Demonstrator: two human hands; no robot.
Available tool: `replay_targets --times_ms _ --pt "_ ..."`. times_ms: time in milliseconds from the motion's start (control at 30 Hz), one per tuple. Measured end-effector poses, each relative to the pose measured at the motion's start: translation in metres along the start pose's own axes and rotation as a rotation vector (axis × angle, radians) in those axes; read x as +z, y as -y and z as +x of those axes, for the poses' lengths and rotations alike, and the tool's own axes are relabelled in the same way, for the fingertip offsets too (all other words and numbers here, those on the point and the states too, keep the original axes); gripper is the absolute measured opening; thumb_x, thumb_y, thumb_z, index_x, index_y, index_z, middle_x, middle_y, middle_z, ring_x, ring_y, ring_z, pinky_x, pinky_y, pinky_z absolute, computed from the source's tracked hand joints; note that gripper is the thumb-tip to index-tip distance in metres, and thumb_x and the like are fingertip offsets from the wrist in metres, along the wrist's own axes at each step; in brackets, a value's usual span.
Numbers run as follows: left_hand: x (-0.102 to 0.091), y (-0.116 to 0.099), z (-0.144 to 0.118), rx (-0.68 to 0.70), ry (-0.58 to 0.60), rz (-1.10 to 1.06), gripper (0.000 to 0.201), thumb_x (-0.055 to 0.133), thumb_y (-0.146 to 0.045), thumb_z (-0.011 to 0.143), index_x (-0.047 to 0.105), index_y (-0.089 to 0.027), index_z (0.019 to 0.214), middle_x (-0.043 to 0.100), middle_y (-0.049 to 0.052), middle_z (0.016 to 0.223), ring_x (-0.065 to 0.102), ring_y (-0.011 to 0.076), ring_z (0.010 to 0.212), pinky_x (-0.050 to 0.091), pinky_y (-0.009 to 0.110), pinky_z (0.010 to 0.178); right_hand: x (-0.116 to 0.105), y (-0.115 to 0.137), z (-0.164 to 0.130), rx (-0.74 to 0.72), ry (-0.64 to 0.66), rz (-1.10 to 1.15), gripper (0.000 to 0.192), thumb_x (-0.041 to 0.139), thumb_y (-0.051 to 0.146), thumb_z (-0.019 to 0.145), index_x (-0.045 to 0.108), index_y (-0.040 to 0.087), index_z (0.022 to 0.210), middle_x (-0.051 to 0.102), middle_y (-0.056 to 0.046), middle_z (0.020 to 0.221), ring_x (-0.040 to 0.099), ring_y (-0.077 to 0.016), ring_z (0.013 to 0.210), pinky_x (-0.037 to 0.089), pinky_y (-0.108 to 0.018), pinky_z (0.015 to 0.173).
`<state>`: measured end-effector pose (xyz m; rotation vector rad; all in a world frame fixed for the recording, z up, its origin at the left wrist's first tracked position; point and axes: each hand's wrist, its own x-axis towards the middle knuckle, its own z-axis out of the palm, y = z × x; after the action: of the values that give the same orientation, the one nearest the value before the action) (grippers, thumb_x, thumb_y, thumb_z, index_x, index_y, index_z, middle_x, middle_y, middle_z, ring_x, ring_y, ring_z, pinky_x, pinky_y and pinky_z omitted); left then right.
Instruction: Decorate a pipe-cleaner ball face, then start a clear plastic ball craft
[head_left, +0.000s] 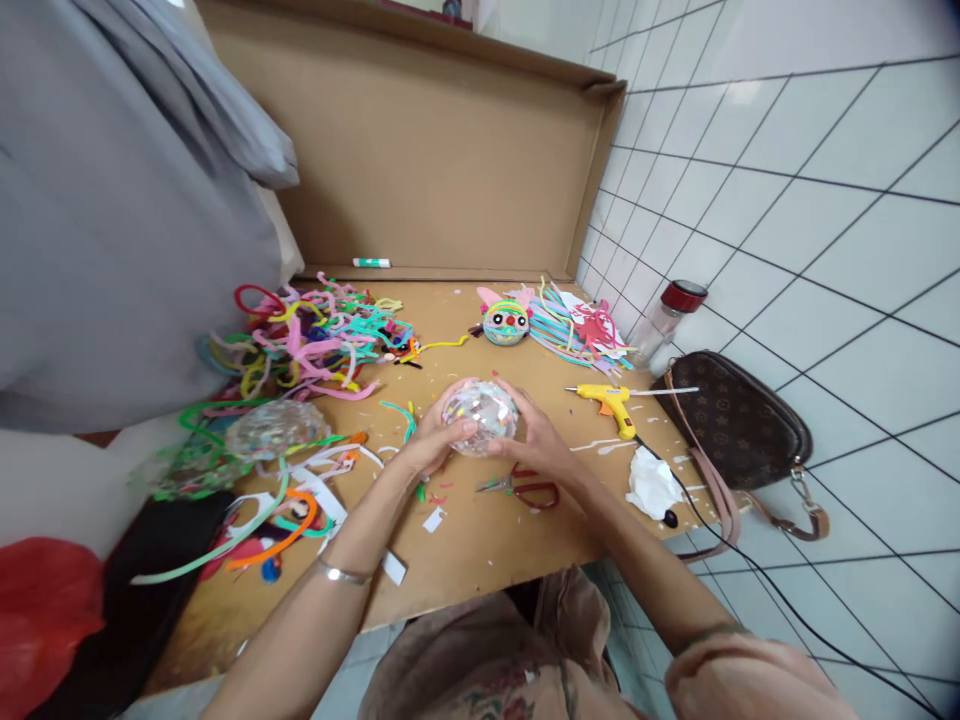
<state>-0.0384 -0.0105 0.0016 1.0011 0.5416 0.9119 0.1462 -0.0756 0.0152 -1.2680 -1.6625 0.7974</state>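
We work on a flat cardboard sheet [480, 560] that lies on a white tiled floor [825, 250], and its far flap stands up like a wall. In the middle of the sheet our left hand [435, 440] and our right hand [536, 440] grasp a clear glitter ball [481, 415] from both sides, the fingers curled around it. The near edge of the sheet is just below our forearms, and the bare cardboard there gives some open room. On the left a heap of coloured pipe cleaners [315, 335] and a second clear ball [274, 430] fill the sheet. Red scissors [529, 488] lie just beside the right hand. To the right there are a yellow glue gun [611, 402] and a crumpled tissue [651, 482], and a brown bag [739, 425] lies at the right edge. Far from us a decorated ball with a face [506, 322] sits near paper strips [581, 325].
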Motion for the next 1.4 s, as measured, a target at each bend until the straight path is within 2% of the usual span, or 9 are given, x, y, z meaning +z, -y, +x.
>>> replay_targets --times_ms 167,333,533,667,800,967,1067,1233,1400 --pt "0.001 -0.001 0.0 0.017 -0.011 0.0 0.094 0.096 -0.043 0.043 0.063 -0.019 0.128 0.067 0.013 0.128 0.062 0.033 0.12 0.048 0.042 0.106 0.013 0.001 0.003 0.068 -0.057 0.115 0.111 0.083 0.068 0.061 0.04 0.024 0.154 0.047 -0.015 0.154 0.044 -0.0346 0.144 0.034 -0.051 0.121" --pt "-0.002 -0.001 0.0 0.02 -0.011 -0.016 0.094 0.095 -0.043 0.046 0.061 -0.02 0.131 0.067 0.012 0.129 0.063 0.0309 0.119 0.048 0.041 0.107 0.024 0.006 0.012 0.129 -0.075 0.305 0.121 0.092 0.059 0.048 0.04 0.025 0.152 0.05 -0.013 0.15 0.053 -0.0336 0.136 0.043 -0.048 0.115" --pt "-0.007 -0.002 0.002 0.064 -0.029 -0.005 0.093 0.095 -0.045 0.046 0.062 -0.019 0.13 0.069 0.012 0.125 0.063 0.0337 0.119 0.05 0.043 0.106 0.033 0.007 0.024 0.076 -0.093 0.365 0.104 0.093 0.052 0.049 0.049 0.024 0.14 0.061 -0.01 0.134 0.061 -0.0285 0.121 0.05 -0.044 0.108" --pt "-0.009 0.004 0.004 0.055 -0.034 0.007 0.094 0.095 -0.044 0.046 0.062 -0.019 0.13 0.068 0.013 0.125 0.063 0.0336 0.119 0.049 0.044 0.106 0.039 -0.003 0.023 0.086 -0.111 0.403 0.105 0.092 0.053 0.048 0.047 0.024 0.138 0.061 -0.01 0.133 0.061 -0.028 0.122 0.05 -0.044 0.108" --pt "-0.007 0.009 0.004 0.02 -0.005 0.006 0.096 0.095 -0.046 0.047 0.06 -0.021 0.133 0.066 0.013 0.13 0.061 0.0338 0.123 0.047 0.044 0.108 0.037 -0.009 0.018 0.095 -0.129 0.406 0.101 0.09 0.05 0.05 0.047 0.021 0.136 0.059 -0.013 0.136 0.06 -0.0298 0.124 0.048 -0.045 0.109" --pt "-0.006 0.006 0.003 0.017 0.062 -0.007 0.119 0.096 -0.054 0.041 0.049 -0.023 0.146 0.056 0.016 0.143 0.059 0.0357 0.127 0.047 0.044 0.109 0.031 -0.007 0.014 0.066 -0.118 0.415 0.1 0.09 0.048 0.052 0.046 0.021 0.138 0.058 -0.014 0.139 0.059 -0.0311 0.127 0.048 -0.046 0.11" --pt "-0.007 0.003 0.003 -0.001 0.067 0.025 0.125 0.097 -0.051 0.038 0.045 -0.025 0.149 0.054 0.014 0.144 0.058 0.0348 0.127 0.046 0.044 0.11 0.029 -0.007 0.014 0.047 -0.119 0.411 0.1 0.091 0.048 0.052 0.048 0.021 0.138 0.058 -0.013 0.14 0.058 -0.0314 0.129 0.047 -0.045 0.112" --pt "-0.007 0.005 0.003 0.007 0.032 0.072 0.117 0.098 -0.044 0.038 0.052 -0.021 0.142 0.057 0.014 0.141 0.056 0.0362 0.129 0.046 0.043 0.109 0.028 -0.006 0.013 0.058 -0.096 0.411 0.1 0.091 0.048 0.054 0.049 0.023 0.141 0.057 -0.012 0.143 0.057 -0.0315 0.132 0.047 -0.045 0.113" --pt "-0.004 0.007 0.003 0.033 -0.012 0.091 0.104 0.096 -0.046 0.043 0.057 -0.019 0.136 0.062 0.015 0.136 0.058 0.0356 0.127 0.047 0.042 0.108 0.026 -0.007 0.013 0.105 -0.062 0.466 0.112 0.093 0.047 0.053 0.042 0.025 0.15 0.05 -0.013 0.152 0.054 -0.0329 0.137 0.044 -0.047 0.116"
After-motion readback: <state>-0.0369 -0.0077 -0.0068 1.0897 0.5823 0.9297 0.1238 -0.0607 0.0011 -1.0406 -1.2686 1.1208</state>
